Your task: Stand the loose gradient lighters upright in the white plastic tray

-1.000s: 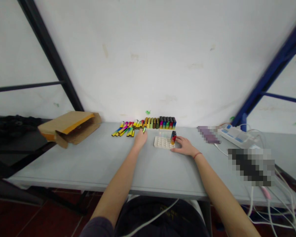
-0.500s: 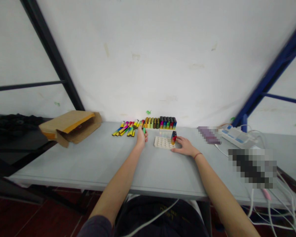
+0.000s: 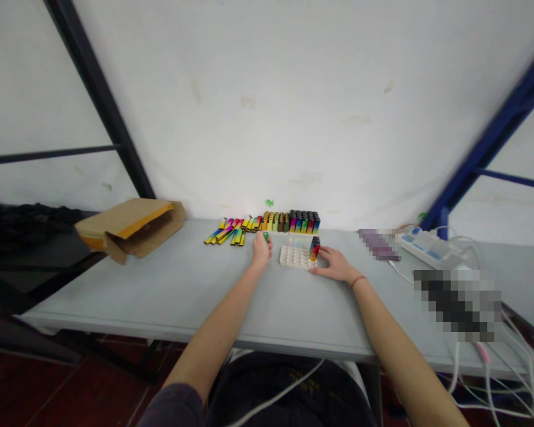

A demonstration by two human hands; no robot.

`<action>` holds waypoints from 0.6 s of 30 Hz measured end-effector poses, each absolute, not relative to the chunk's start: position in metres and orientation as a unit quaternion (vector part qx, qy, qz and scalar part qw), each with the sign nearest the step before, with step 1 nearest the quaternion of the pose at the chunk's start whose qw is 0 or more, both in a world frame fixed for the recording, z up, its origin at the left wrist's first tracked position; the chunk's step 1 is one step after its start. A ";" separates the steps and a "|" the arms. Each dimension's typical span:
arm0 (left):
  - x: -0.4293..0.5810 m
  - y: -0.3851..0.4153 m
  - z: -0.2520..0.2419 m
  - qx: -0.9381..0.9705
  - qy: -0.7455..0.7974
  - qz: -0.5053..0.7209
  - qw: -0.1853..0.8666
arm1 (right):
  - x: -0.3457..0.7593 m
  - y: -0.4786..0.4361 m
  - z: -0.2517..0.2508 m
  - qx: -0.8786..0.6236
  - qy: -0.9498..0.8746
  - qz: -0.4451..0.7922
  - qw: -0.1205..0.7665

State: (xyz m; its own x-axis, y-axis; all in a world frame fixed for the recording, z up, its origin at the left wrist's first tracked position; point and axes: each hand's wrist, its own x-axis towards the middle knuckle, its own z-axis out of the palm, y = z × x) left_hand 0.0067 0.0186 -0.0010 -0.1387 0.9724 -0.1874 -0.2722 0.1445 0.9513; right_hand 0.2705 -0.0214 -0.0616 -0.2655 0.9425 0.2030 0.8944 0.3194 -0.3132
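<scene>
My left hand (image 3: pixel 261 252) is closed around a lighter, whose green part (image 3: pixel 266 236) shows at the top of the fist; the rest is hidden by my fingers. It hovers just left of a white tray (image 3: pixel 289 265) with rows of round pockets. At the tray's right end a few lighters (image 3: pixel 315 249), red and yellow with black tops, stand upright. My right hand (image 3: pixel 336 265) rests at that end, fingers spread, thumb by the front corner and fingertips beside the standing lighters. Behind my left hand, several colourful lighters (image 3: pixel 225 232) lie in a loose pile.
Against the wall stand rows of yellow-topped lighters (image 3: pixel 276 222) and black-topped lighters (image 3: pixel 305 222). An opened cardboard box (image 3: pixel 129 225) lies at the left. To the right are a phone-like purple object (image 3: pixel 376 244), a power strip (image 3: pixel 427 248), a blurred-out dark item (image 3: pixel 456 303) and white cables.
My left hand has moved slightly right, away from the pile and closer to the tray, with the green lighter in it. My right hand stays at the tray's end.
</scene>
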 end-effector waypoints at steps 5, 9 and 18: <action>0.006 0.018 -0.004 0.341 0.508 0.545 0.573 | 0.269 -0.023 -0.060 -0.579 -0.792 0.072 0.180; 0.006 0.018 -0.004 0.332 0.519 0.519 0.592 | 0.270 -0.023 -0.060 -0.576 -0.793 0.073 0.183; 0.006 0.022 -0.007 0.342 0.505 0.562 0.559 | 0.269 -0.023 -0.059 -0.585 -0.789 0.075 0.175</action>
State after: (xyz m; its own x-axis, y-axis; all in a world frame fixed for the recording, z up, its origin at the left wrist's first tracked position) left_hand 0.0057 0.0222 -0.0074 -0.1410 0.9736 -0.1793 -0.2830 0.1339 0.9497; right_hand 0.2687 -0.0234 -0.0594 -0.2549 0.9484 0.1883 0.8962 0.3049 -0.3223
